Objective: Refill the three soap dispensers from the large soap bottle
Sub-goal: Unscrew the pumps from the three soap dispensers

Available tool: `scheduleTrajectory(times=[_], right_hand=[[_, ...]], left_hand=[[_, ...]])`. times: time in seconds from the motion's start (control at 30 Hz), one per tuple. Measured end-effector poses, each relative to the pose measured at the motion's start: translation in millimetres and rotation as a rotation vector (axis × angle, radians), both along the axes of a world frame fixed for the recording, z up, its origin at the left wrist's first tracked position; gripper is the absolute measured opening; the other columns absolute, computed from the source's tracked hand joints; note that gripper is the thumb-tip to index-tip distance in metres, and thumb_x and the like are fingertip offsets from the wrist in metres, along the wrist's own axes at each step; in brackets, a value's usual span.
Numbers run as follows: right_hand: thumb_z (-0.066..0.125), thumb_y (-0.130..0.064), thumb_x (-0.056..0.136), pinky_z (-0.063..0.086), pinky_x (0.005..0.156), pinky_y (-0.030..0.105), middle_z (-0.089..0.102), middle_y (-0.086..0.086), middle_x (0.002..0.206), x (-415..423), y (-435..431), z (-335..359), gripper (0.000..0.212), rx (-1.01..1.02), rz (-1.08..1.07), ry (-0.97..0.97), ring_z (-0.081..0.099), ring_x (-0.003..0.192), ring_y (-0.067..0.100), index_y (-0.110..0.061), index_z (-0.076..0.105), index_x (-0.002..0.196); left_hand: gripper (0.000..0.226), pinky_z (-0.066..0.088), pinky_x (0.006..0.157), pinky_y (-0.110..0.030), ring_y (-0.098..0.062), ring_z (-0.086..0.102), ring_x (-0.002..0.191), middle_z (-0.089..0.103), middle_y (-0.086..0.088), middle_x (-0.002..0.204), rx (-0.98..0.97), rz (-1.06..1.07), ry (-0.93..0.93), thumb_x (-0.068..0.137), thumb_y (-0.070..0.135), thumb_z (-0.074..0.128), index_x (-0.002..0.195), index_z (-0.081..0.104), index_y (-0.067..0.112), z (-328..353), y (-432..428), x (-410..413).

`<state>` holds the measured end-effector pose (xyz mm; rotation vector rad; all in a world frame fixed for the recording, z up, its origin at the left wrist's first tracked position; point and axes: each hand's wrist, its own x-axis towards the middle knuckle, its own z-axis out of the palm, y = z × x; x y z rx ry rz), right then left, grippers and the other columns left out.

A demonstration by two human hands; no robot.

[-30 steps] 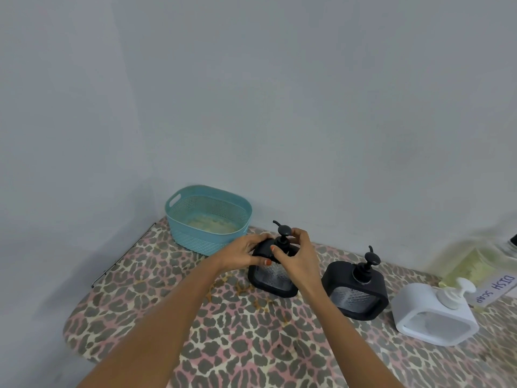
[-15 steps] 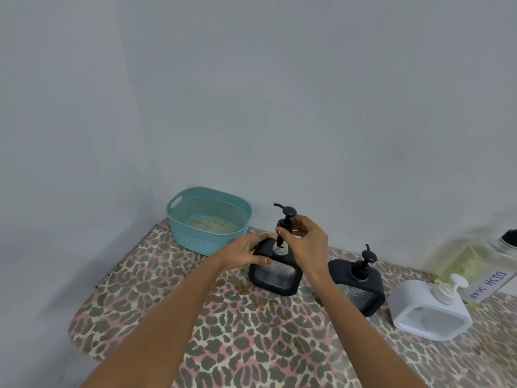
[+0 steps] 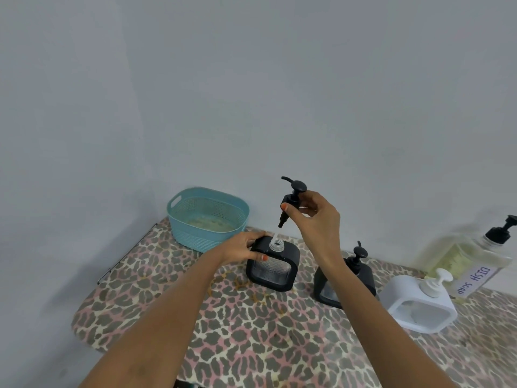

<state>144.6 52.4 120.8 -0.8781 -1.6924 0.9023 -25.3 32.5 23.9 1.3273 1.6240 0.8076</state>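
Three squarish dispensers stand in a row on the leopard-print table (image 3: 251, 340). My left hand (image 3: 240, 249) grips the top left of the left black dispenser (image 3: 275, 271), whose clear threaded neck is uncovered. My right hand (image 3: 313, 217) holds its black pump head (image 3: 291, 198) lifted above the neck, the clear tube's end still in the opening. The second black dispenser (image 3: 361, 273) stands partly behind my right forearm. The white dispenser (image 3: 419, 303) is further right. The large soap bottle (image 3: 467, 256), labelled DISH SOAP, stands at the far right with yellowish liquid.
A teal perforated basket (image 3: 208, 218) sits in the back left corner against the grey wall. The table's rounded left edge lies near the basket. Orange-brown stains mark the cloth in front of the left dispenser.
My right hand has unscrewed the pump head and raised it out of the left black dispenser, baring the neck. My left hand has stayed on the dispenser body.
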Motion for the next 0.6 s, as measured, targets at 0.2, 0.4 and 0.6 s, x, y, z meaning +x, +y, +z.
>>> scheduleTrajectory(times=[0.2,0.4,0.6], right_hand=[[0.075,-0.018,0.076,0.047,0.07,0.004,0.062,-0.016,0.086,9.6,-18.9,-2.8,0.028,-0.084,0.079,-0.024,0.06,0.081,-0.001,-0.02,0.059,0.099],[0.077,-0.02,0.073,0.049,0.068,0.01,0.062,-0.007,0.084,18.9,-31.2,-42.2,0.025,-0.249,0.105,-0.109,0.059,0.079,0.006,-0.017,0.058,0.089],[0.076,-0.025,0.075,0.046,0.064,0.011,0.061,-0.005,0.081,16.3,-45.0,-99.7,0.025,-0.403,0.106,-0.302,0.058,0.076,0.005,-0.014,0.059,0.091]], left_hand=[[0.072,0.032,0.11,-0.035,-0.02,0.041,0.131,0.046,-0.004,0.14,0.008,0.002,0.04,0.077,0.014,0.071,0.14,0.036,0.016,-2.8,0.4,-1.1],[0.071,0.034,0.11,-0.04,-0.022,0.041,0.131,0.044,-0.006,0.141,0.036,0.015,0.038,0.077,0.013,0.071,0.139,0.037,0.015,-5.1,0.8,-2.4],[0.07,0.035,0.109,-0.034,-0.022,0.041,0.131,0.041,-0.006,0.143,0.062,0.016,-0.003,0.079,0.011,0.069,0.14,0.035,0.011,-8.6,0.4,-1.7]])
